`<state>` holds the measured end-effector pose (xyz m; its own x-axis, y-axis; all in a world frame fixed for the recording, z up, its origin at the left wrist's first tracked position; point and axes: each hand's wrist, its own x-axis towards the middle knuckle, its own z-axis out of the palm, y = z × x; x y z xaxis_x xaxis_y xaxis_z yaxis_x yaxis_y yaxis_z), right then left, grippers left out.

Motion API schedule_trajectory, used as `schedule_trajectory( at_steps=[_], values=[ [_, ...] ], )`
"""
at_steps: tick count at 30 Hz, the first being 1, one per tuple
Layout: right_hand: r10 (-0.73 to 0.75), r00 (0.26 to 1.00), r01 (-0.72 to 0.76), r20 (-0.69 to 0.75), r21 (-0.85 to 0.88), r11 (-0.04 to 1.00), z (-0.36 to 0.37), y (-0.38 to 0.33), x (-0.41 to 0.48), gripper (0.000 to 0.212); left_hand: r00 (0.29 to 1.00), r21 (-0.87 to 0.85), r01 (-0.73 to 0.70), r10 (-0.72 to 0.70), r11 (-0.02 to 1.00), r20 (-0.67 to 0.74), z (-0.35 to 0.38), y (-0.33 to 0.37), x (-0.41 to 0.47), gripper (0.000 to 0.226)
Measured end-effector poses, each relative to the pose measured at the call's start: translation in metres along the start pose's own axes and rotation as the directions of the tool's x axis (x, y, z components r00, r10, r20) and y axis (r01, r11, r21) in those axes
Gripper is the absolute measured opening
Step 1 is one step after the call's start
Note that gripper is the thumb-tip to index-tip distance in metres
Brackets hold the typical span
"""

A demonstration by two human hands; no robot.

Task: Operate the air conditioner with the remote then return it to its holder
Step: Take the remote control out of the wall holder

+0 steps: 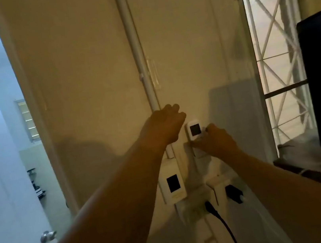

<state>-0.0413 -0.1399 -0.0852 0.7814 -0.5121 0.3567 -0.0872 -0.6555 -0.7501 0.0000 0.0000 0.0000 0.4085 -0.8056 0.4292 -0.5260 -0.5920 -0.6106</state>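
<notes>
A: Where's the small white plastic remote with the dark square screen (194, 132)?

B: On the cream wall, upright, lower half sitting in the white wall holder (194, 153), just right of the white conduit pipe (138, 62). Holder mostly hidden by the hand.

A: Hands?

B: Right hand (213, 141) is curled round the remote's lower body, fingers across the front below the screen, thumb side near its right edge. Reads as grasping it. Left hand (164, 126) is flat, palm toward the wall, just left of the remote; it holds nothing, and I can't tell if it touches the wall.

A: Going in or coming out?

B: Can't say from this view.

A: Handling?

B: Likely light, rigid, smooth shell, so a bit slippery. Pinch the long side edges below the screen, slide straight along the holder, no twisting. Keep off the buttons.

A: Anything else nearby?

B: White wall box with a dark window (173, 184) below left, black plugs (234, 193) in sockets underneath. Clear of the remote.
</notes>
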Motion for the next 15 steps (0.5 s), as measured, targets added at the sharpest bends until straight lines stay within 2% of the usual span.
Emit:
schedule_trajectory(
  at_steps=[2, 4, 6, 9, 13, 15],
  values=[
    [0.016, 0.999, -0.021, 0.043, 0.106, 0.994, 0.011, 0.014, -0.010, 0.068, 0.996, 0.106, -0.038, 0.046, 0.994, -0.075, -0.001, -0.002, 0.012, 0.053],
    [0.024, 0.994, -0.047, 0.106, 0.213, 0.976, 0.024, 0.034, -0.024, 0.067, 0.982, 0.175, -0.152, 0.169, 0.973, -0.081, -0.003, 0.001, 0.022, 0.058],
    [0.023, 0.993, -0.051, 0.118, 0.242, 0.969, 0.033, 0.049, -0.030, 0.068, 0.966, 0.187, -0.252, 0.259, 0.950, -0.016, -0.005, 0.009, 0.032, 0.063],
    [0.012, 0.996, -0.030, 0.090, 0.205, 0.978, 0.030, 0.054, -0.022, 0.060, 0.952, 0.120, -0.305, 0.301, 0.945, 0.050, -0.003, 0.019, 0.044, 0.067],
    [0.013, 0.995, -0.026, 0.101, 0.133, 0.991, 0.027, 0.055, -0.014, 0.066, 0.927, 0.132, -0.370, 0.356, 0.920, 0.117, 0.000, 0.025, 0.054, 0.051],
    [0.010, 0.994, -0.024, 0.107, 0.132, 0.991, 0.025, 0.054, -0.012, 0.068, 0.930, 0.058, -0.340, 0.326, 0.939, 0.170, -0.005, 0.027, 0.060, 0.046]
  ],
)
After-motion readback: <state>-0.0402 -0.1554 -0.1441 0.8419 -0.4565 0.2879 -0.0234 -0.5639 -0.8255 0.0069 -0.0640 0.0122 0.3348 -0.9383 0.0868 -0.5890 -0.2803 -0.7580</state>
